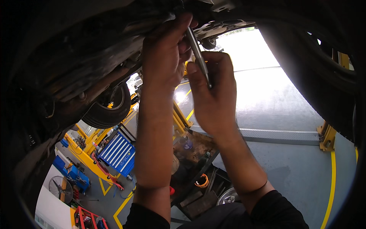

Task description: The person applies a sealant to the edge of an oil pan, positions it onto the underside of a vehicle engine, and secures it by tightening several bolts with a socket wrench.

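Observation:
Overhead, under a raised car, my left hand (164, 57) is closed at the upper part of a slim silver metal tool handle (196, 47). Its fingers curl behind the handle, with one reaching up toward the dark underbody (95, 53). My right hand (215, 91) pinches the lower, narrower end between thumb and fingers. The handle slants down to the right, and its tip shows beside my right thumb. What its top end meets in the dark is hidden by my left fingers and the shadow.
A tyre (110, 108) hangs at the left, and a dark wheel arch (305, 57) curves over the right. Below are a blue tool chest (117, 152), yellow lift posts (179, 118), and a cart bearing an orange tub (202, 181), a bottle (186, 142) and a metal bowl (228, 197). A fan (60, 189) stands lower left.

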Demonstrator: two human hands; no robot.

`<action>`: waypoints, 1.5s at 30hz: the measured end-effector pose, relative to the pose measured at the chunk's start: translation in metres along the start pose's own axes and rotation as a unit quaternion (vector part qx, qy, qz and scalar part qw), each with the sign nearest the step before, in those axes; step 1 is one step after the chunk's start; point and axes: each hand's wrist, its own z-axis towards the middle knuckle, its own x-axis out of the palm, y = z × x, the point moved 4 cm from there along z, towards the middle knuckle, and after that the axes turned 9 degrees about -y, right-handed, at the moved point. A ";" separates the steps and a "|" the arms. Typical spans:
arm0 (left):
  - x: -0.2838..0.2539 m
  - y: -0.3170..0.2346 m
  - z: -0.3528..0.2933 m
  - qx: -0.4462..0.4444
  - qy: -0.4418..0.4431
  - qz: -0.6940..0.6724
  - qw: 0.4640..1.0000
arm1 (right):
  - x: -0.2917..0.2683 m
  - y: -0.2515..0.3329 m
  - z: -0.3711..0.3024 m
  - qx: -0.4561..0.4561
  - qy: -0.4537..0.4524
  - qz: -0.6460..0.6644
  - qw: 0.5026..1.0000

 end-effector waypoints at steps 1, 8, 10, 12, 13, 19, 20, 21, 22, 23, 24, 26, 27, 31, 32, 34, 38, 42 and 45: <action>0.000 0.000 0.000 0.014 -0.017 0.034 0.999 | 0.000 0.016 -0.006 -0.238 -0.088 -0.280 0.926; 0.005 0.005 0.000 -0.016 0.062 -0.038 0.997 | -0.009 0.008 0.009 -0.114 -0.062 -0.083 0.988; 0.000 0.005 0.002 0.007 0.072 -0.007 0.997 | -0.008 0.008 0.009 -0.037 -0.041 -0.054 0.997; 0.000 0.002 0.003 0.020 0.049 0.019 0.998 | -0.006 0.005 0.008 0.041 -0.019 -0.026 0.999; 0.001 0.001 0.003 0.032 0.026 0.043 0.998 | 0.000 0.012 0.007 -0.177 -0.059 -0.172 0.967; 0.000 0.003 0.005 0.015 0.013 0.041 0.999 | -0.006 0.004 0.008 -0.087 -0.054 -0.125 0.987; -0.001 0.002 0.003 0.015 0.014 0.040 0.999 | -0.004 -0.002 0.009 0.076 -0.012 0.057 0.995; 0.000 0.000 -0.001 -0.002 0.041 0.008 0.999 | -0.004 -0.001 0.005 0.290 0.152 0.401 0.856; 0.001 0.000 -0.004 -0.020 0.067 -0.022 0.997 | -0.006 -0.002 0.007 0.290 0.151 0.402 0.855; 0.000 0.001 -0.004 -0.021 0.066 -0.021 0.997 | -0.005 -0.003 0.008 0.311 0.159 0.418 0.838; -0.003 0.001 -0.002 -0.008 0.055 -0.010 0.998 | -0.004 -0.006 0.008 0.332 0.167 0.434 0.821; -0.006 0.002 0.001 0.005 0.039 0.005 0.999 | -0.003 -0.005 0.010 0.010 0.034 0.045 0.998; -0.004 0.004 0.003 0.012 0.042 0.016 0.999 | -0.003 -0.001 0.008 -0.093 -0.032 -0.102 0.990; 0.000 0.003 0.004 0.037 0.029 0.061 0.997 | -0.008 -0.001 0.014 -0.101 -0.031 -0.195 0.975; 0.000 0.000 0.002 0.064 -0.011 0.075 0.995 | -0.015 0.001 0.018 -0.105 -0.031 -0.196 0.975; -0.001 -0.002 0.000 0.031 0.011 0.046 0.998 | 0.001 -0.006 0.011 0.334 0.259 0.485 0.766; -0.002 -0.003 0.002 0.056 0.034 0.067 0.996 | -0.007 0.007 0.011 0.123 0.015 0.018 0.992; -0.007 0.002 -0.001 0.037 0.021 0.064 0.997 | -0.008 0.016 0.012 -0.188 -0.047 -0.332 0.923; 0.004 0.000 -0.007 0.029 0.010 0.069 0.997 | -0.016 0.013 0.022 -0.159 -0.038 -0.232 0.959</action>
